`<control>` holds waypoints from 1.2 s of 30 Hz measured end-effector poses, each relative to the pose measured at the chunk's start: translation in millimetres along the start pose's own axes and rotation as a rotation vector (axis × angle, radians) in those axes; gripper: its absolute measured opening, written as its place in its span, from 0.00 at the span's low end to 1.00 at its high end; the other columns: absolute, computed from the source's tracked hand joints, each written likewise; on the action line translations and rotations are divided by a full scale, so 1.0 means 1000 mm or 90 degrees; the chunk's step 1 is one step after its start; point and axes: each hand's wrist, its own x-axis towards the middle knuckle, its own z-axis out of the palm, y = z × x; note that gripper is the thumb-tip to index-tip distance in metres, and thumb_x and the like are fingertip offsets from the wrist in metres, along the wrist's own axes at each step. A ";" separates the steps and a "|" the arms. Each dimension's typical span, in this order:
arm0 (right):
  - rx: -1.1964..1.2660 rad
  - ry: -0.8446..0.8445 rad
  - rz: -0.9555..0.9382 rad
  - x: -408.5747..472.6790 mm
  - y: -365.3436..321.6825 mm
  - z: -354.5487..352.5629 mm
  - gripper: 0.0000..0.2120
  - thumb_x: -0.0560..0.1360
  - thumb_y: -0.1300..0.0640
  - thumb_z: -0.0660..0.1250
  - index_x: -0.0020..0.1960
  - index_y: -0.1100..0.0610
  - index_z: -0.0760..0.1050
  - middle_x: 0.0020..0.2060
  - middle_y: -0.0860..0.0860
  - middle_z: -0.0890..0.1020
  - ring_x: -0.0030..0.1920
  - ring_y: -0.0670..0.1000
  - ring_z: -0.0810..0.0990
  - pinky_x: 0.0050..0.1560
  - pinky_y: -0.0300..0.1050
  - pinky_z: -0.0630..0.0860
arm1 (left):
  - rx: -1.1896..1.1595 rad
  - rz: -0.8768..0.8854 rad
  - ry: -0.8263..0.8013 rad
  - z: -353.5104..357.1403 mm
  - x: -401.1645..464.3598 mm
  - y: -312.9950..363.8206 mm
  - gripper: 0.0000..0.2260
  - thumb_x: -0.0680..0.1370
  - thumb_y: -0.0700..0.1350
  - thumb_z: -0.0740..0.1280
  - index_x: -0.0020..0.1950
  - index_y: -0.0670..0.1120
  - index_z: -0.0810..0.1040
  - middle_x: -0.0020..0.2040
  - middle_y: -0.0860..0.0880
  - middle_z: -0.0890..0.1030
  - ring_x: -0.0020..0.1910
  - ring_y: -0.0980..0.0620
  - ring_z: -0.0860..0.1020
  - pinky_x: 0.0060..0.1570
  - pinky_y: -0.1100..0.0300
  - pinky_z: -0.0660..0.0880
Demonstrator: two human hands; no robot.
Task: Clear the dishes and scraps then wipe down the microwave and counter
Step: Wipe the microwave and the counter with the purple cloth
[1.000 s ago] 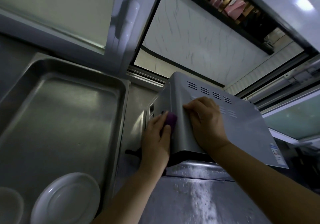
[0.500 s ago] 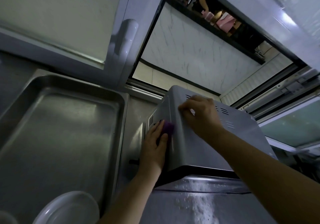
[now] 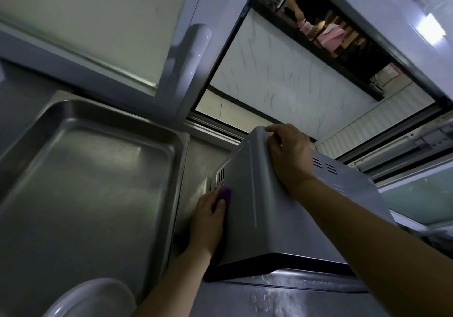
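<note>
— That microwave (image 3: 277,214) casing, painted metal?
— Looks it: smooth grey sheet with a dull satin sheen, and a glossy black strip along the front edge.
— And the tray (image 3: 81,169) beside it?
— Brushed steel, scuffed, catching soft reflections. The counter (image 3: 282,299) is steel as well, streaked with pale smears.
— The plate (image 3: 95,299)?
— Glossy white, ceramic I'd guess. The purple pad (image 3: 224,198) looks soft and matt.

Left hand (image 3: 208,221) hides most of purple cloth (image 3: 225,195).
</note>
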 end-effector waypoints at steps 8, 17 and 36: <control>-0.002 -0.002 -0.007 0.000 0.001 0.001 0.07 0.76 0.63 0.63 0.51 0.60 0.79 0.44 0.56 0.80 0.44 0.54 0.77 0.49 0.58 0.75 | 0.033 0.217 -0.013 0.016 -0.022 0.070 0.17 0.76 0.52 0.57 0.66 0.58 0.69 0.65 0.56 0.70 0.65 0.58 0.66 0.67 0.62 0.61; 0.060 0.006 0.005 0.000 0.008 0.005 0.06 0.76 0.65 0.64 0.51 0.61 0.78 0.45 0.54 0.80 0.44 0.45 0.74 0.43 0.29 0.68 | 0.065 0.342 -0.040 0.019 -0.018 0.079 0.18 0.76 0.54 0.61 0.65 0.56 0.72 0.67 0.58 0.69 0.66 0.61 0.66 0.64 0.71 0.61; 0.057 0.004 -0.001 0.001 0.006 0.007 0.06 0.76 0.64 0.63 0.48 0.60 0.79 0.43 0.55 0.79 0.44 0.52 0.76 0.49 0.55 0.75 | 0.059 -0.009 -0.004 0.012 0.061 -0.015 0.16 0.81 0.43 0.57 0.69 0.44 0.70 0.68 0.43 0.70 0.67 0.48 0.68 0.69 0.53 0.62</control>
